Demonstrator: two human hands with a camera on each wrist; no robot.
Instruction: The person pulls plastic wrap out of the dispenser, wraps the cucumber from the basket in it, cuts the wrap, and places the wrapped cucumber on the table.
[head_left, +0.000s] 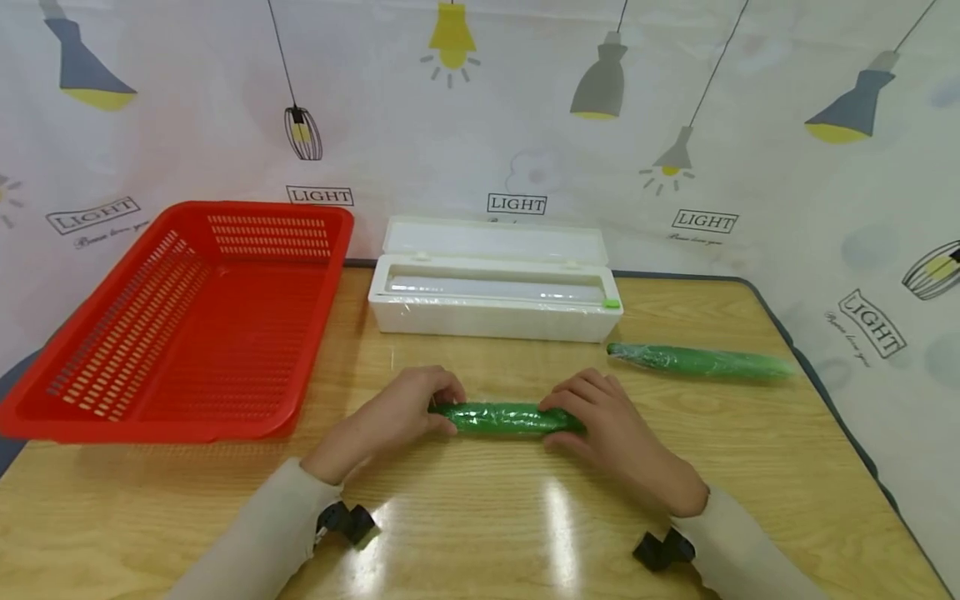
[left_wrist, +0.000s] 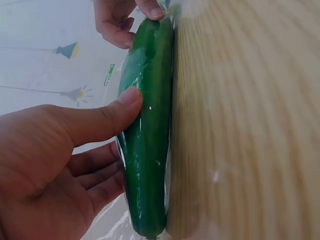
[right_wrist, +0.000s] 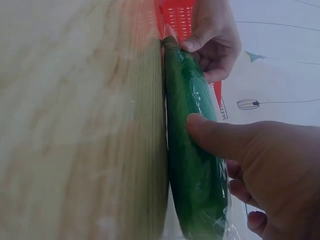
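A green cucumber [head_left: 498,418] in clear plastic film lies crosswise on the table, in front of the white film box. Its left end is gripped by my left hand [head_left: 401,412], thumb on the near side and fingers over the far side. My right hand [head_left: 611,425] holds the other end in the same way. In the left wrist view the left thumb [left_wrist: 131,97] presses on the shiny film around the cucumber. The right wrist view shows film wrinkled along the cucumber [right_wrist: 187,150], under my right thumb [right_wrist: 197,122].
Behind the cucumber stands a white cling film box [head_left: 491,321], lid raised, with a roll inside and a green slider [head_left: 611,304] at its right. A second wrapped cucumber [head_left: 701,362] lies at the right. To the left is a red plastic basket [head_left: 300,392].
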